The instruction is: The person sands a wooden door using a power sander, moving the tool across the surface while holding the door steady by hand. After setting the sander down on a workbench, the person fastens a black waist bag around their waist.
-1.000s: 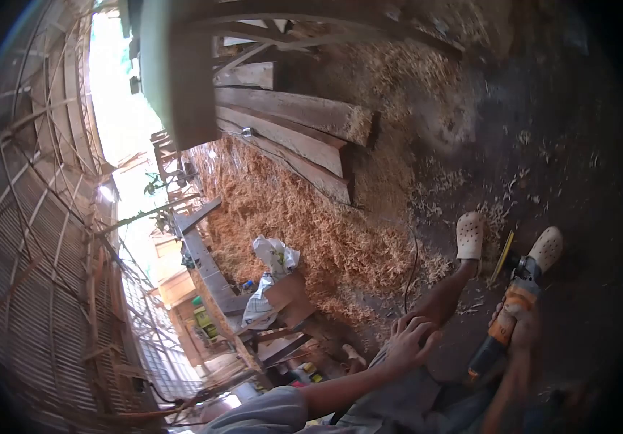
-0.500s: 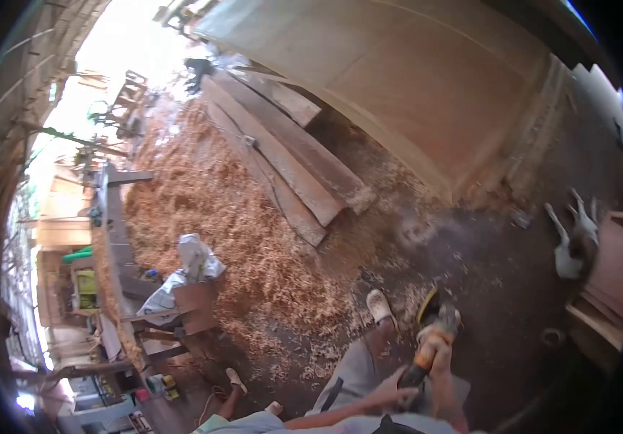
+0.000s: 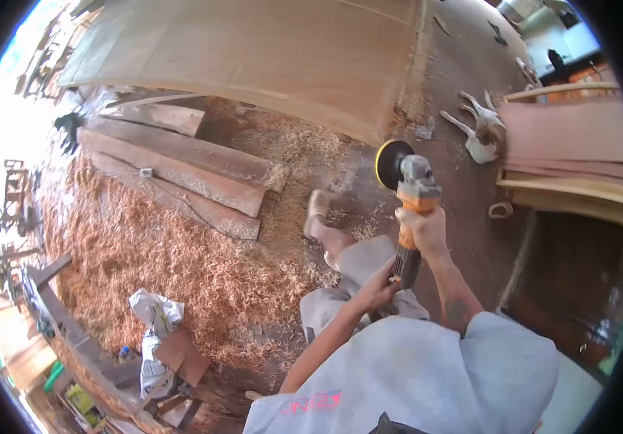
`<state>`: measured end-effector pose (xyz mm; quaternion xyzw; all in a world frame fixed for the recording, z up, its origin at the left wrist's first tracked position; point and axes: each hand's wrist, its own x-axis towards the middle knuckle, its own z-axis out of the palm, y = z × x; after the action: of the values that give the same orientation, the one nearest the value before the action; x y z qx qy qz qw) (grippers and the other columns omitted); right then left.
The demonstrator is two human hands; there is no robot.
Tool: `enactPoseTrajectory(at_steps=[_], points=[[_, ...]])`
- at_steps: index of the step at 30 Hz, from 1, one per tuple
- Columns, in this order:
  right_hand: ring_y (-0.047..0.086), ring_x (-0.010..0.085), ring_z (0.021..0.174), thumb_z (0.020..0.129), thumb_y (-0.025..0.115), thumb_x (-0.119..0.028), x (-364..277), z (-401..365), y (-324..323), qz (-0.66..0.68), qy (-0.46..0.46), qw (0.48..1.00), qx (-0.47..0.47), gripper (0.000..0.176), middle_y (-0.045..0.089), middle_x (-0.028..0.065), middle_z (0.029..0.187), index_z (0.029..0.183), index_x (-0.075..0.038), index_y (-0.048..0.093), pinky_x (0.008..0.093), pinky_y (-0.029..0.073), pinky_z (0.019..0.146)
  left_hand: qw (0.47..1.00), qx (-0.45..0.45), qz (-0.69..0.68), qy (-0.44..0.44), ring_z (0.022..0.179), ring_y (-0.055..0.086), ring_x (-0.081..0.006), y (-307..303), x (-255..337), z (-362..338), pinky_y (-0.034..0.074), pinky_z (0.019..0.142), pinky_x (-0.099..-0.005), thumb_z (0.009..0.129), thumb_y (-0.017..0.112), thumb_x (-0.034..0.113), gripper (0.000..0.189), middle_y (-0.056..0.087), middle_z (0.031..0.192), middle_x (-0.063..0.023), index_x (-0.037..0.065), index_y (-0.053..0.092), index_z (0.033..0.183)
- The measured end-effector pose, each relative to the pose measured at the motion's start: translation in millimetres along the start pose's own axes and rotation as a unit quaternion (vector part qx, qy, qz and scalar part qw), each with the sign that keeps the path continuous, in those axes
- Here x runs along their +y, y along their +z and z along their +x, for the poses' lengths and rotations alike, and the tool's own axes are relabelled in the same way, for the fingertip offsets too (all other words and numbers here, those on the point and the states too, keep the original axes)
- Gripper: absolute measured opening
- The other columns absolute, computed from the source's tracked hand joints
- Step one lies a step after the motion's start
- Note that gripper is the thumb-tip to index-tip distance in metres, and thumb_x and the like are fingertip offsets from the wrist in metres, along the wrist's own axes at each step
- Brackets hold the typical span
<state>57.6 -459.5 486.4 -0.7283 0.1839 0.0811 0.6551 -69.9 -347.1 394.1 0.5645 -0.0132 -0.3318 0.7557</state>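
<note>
Yellow-and-black in the body, an angle grinder [image 3: 408, 239] is held out in front of me, its metal head pointing away. A round disc with a yellow rim [image 3: 392, 164] is fitted to that head and faces left, touching nothing. My right hand [image 3: 427, 228] is wrapped round the grinder's body just behind the head. Lower down, my left hand [image 3: 379, 286] grips the dark rear end of the tool. The large flat wooden panel [image 3: 290, 50] lies beyond the disc, its near corner close to it.
Wood shavings [image 3: 152, 253] cover the floor at left. Long planks [image 3: 181, 170] lie across them. A dog [image 3: 484, 134] lies at right beside stacked pinkish boards [image 3: 568, 130]. A ring-shaped object [image 3: 500, 210] is on the floor. A white sack [image 3: 156, 311] stands by a bench [image 3: 83, 347] at lower left.
My view has swung to the right. Both hands have raised the angle grinder forward, away from my legs, and its disc now shows near the panel's corner. My grip on it stays.
</note>
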Motion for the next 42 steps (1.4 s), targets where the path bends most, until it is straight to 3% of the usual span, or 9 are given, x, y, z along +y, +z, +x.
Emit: enactPoseTrajectory(at_steps=[3,6,10,23,31,33,36,39,42], points=[[0.069,0.0325,0.068,0.077,0.071,-0.020,-17.8,21.3,0.9,-0.312,-0.090,0.946,0.012,0.030,0.068,0.0188,0.080,0.092,0.006,0.068,0.0401,0.054,0.063,0.994,-0.081,-0.032,0.064,0.096,0.059,-0.0147,-8.5,-6.2,30.6,0.050,0.086,-0.0300,0.087,0.070,0.004,0.073,0.058,0.116,-0.0043,0.005,0.032,0.149],[0.070,0.0201,0.071,0.071,0.076,-0.022,-27.2,39.7,25.1,-0.301,0.011,0.949,0.092,0.031,0.068,0.0126,0.072,0.088,0.004,0.069,0.0368,0.052,0.064,0.974,-0.161,-0.156,0.033,0.107,0.058,-0.0165,-37.4,66.6,45.0,0.048,0.094,-0.0313,0.085,0.073,0.006,0.074,0.056,0.122,-0.0073,0.002,0.031,0.145],[0.073,0.0333,0.079,0.072,0.074,-0.025,-21.8,52.1,57.5,-0.376,-0.019,0.923,0.080,0.034,0.070,0.0215,0.079,0.088,0.004,0.068,0.0407,0.054,0.069,0.982,-0.027,-0.161,-0.095,0.098,0.059,-0.0167,-54.0,106.5,44.5,0.052,0.082,-0.0317,0.081,0.075,0.007,0.063,0.056,0.109,-0.0096,0.000,0.034,0.129],[0.067,0.0451,0.094,0.072,0.074,-0.029,-61.2,96.4,203.4,-0.330,0.027,0.944,0.010,0.050,0.068,0.0319,0.089,0.100,0.010,0.061,0.0476,0.054,0.080,0.980,0.129,-0.153,-0.025,0.082,0.062,-0.0141,-163.2,147.9,34.2,0.053,0.067,-0.0284,0.078,0.074,-0.003,0.063,0.058,0.110,-0.0071,0.003,0.036,0.129],[0.067,0.0468,0.090,0.073,0.073,-0.026,-59.3,84.9,221.2,-0.303,0.033,0.950,0.070,0.043,0.068,0.0305,0.087,0.097,0.008,0.062,0.0485,0.054,0.076,0.986,0.059,-0.154,-0.015,0.084,0.063,-0.0148,-188.8,159.7,19.8,0.051,0.067,-0.0275,0.080,0.072,-0.005,0.065,0.060,0.108,-0.0083,0.004,0.035,0.132],[0.071,0.0394,0.083,0.073,0.074,-0.025,-54.7,69.3,201.8,-0.346,0.063,0.925,0.143,0.040,0.070,0.0249,0.082,0.096,0.006,0.065,0.0445,0.054,0.071,0.970,-0.009,-0.198,-0.142,0.101,0.062,-0.0210,-180.4,153.3,17.0,0.053,0.079,-0.0319,0.081,0.073,-0.002,0.070,0.059,0.111,-0.0118,0.002,0.029,0.135],[0.073,0.0287,0.075,0.072,0.075,-0.025,-40.0,59.1,162.5,-0.373,0.098,0.917,0.106,0.036,0.069,0.0203,0.075,0.091,0.005,0.067,0.0401,0.054,0.066,0.983,-0.060,-0.071,-0.157,0.068,0.060,-0.0165,-167.7,165.5,19.5,0.050,0.056,-0.0302,0.085,0.070,0.005,0.063,0.057,0.089,-0.0104,-0.001,0.023,0.126],[0.070,0.0408,0.087,0.072,0.075,-0.028,-53.2,64.1,173.4,-0.302,0.130,0.930,0.167,0.037,0.069,0.0265,0.083,0.086,0.005,0.067,0.0455,0.055,0.073,0.966,-0.090,-0.053,-0.236,0.098,0.063,-0.0231,-175.9,172.5,26.6,0.055,0.077,-0.0353,0.082,0.071,0.003,0.073,0.058,0.109,-0.0145,-0.002,0.022,0.136],[0.070,0.0413,0.086,0.071,0.076,-0.029,-61.8,79.6,215.3,-0.322,0.102,0.933,0.123,0.040,0.069,0.0267,0.084,0.089,0.006,0.067,0.0456,0.055,0.074,0.982,0.008,-0.126,-0.143,0.093,0.064,-0.0198,-192.7,157.1,16.5,0.054,0.074,-0.0326,0.083,0.069,0.003,0.066,0.061,0.109,-0.0127,-0.001,0.029,0.135]])
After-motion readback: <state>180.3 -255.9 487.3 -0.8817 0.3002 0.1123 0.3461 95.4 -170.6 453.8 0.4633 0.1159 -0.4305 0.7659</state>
